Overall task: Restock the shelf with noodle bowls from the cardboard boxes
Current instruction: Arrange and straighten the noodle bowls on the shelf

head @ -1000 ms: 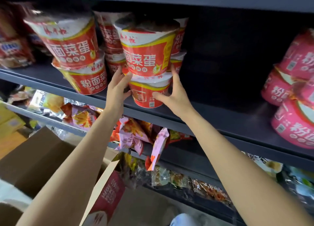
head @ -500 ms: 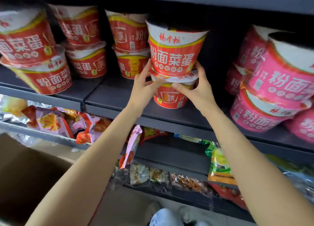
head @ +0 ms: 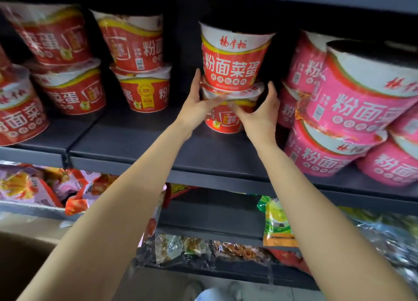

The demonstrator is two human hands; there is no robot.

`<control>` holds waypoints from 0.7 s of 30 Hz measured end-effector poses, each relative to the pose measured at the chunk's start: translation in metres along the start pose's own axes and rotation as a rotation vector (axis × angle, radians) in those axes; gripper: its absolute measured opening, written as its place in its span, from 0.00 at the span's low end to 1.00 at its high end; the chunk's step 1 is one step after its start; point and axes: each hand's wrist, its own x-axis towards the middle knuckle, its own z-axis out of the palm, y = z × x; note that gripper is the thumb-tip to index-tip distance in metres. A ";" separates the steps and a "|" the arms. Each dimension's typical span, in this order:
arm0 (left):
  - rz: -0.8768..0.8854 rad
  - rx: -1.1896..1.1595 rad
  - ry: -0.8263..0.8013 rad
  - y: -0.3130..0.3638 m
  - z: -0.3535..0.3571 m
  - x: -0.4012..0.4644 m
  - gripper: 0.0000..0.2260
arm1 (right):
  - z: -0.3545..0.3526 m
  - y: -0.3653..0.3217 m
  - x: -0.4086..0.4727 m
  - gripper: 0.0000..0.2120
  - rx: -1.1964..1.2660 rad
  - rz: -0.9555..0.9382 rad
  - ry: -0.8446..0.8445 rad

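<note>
On shelf (head: 203, 151), hands (head: 199, 106) around lower bowl (head: 226, 119)

Lower red bowl (head: 222, 122) partly hidden behind both hands. Bowl tops lost in shadow under the upper shelf. Far-left bowl (head: 18, 110) and right pink bowls (head: 393, 165) cut off by the edges. Bottom packets (head: 203, 248) blurred.

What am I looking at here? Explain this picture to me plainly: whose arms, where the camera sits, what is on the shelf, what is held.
No machine here: a person wears a camera on the head, looking forward and down. Both bare arms reach to a dark shelf. The left hand and right hand grip a lower red noodle bowl with a second red bowl stacked on it. More red bowls stand to the left, pink bowls to the right. Snack bags fill the lower shelves.
</note>
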 end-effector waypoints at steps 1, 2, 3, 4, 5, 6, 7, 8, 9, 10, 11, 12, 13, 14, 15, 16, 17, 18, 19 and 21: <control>0.007 0.011 -0.010 0.001 0.002 0.005 0.41 | 0.003 0.001 0.000 0.50 0.008 0.019 0.036; 0.009 0.019 -0.005 0.002 0.006 0.009 0.40 | 0.006 0.001 0.001 0.50 0.017 0.031 0.063; 0.011 0.019 0.010 0.003 0.008 0.013 0.39 | 0.009 0.001 0.003 0.48 0.022 0.038 0.082; 0.015 0.017 0.029 0.003 0.011 0.017 0.38 | 0.011 0.001 0.005 0.46 0.025 0.036 0.095; 0.022 0.012 0.045 0.002 0.014 0.020 0.38 | 0.012 0.001 0.008 0.44 0.026 0.031 0.101; 0.028 0.011 0.055 0.001 0.017 0.023 0.38 | 0.012 0.001 0.011 0.42 0.024 0.030 0.097; 0.037 0.008 0.062 -0.001 0.020 0.026 0.37 | 0.011 0.002 0.014 0.41 0.018 0.028 0.089; 0.043 0.006 0.066 -0.002 0.023 0.029 0.37 | 0.011 0.004 0.018 0.40 0.011 0.029 0.081; 0.049 0.001 0.070 -0.002 0.024 0.031 0.37 | 0.010 0.005 0.021 0.40 0.005 0.026 0.078; 0.051 0.000 0.073 -0.002 0.025 0.034 0.37 | 0.010 0.006 0.023 0.40 0.001 0.026 0.077; 0.053 0.000 0.073 -0.002 0.026 0.036 0.37 | 0.010 0.007 0.026 0.39 -0.002 0.024 0.076; 0.053 0.000 0.067 -0.002 0.027 0.038 0.37 | 0.010 0.008 0.029 0.39 -0.006 0.026 0.079; 0.057 -0.001 0.062 -0.002 0.027 0.039 0.37 | 0.010 0.009 0.030 0.39 -0.015 0.028 0.085; 0.061 -0.003 0.057 -0.003 0.028 0.040 0.37 | 0.009 0.011 0.032 0.39 -0.025 0.030 0.093; 0.070 -0.005 0.055 -0.004 0.030 0.041 0.37 | 0.008 0.012 0.033 0.39 -0.033 0.031 0.100; 0.079 -0.001 0.054 -0.004 0.031 0.041 0.37 | 0.006 0.014 0.033 0.39 -0.038 0.031 0.107; 0.089 0.004 0.053 -0.005 0.033 0.042 0.37 | 0.004 0.015 0.034 0.39 -0.042 0.032 0.112; 0.093 0.009 0.050 -0.005 0.036 0.043 0.37 | 0.002 0.017 0.033 0.39 -0.042 0.035 0.115; 0.097 0.012 0.045 -0.006 0.038 0.044 0.37 | -0.001 0.018 0.034 0.38 -0.036 0.039 0.116; 0.102 0.029 0.033 -0.006 0.041 0.045 0.38 | -0.006 0.019 0.033 0.37 -0.029 0.032 0.110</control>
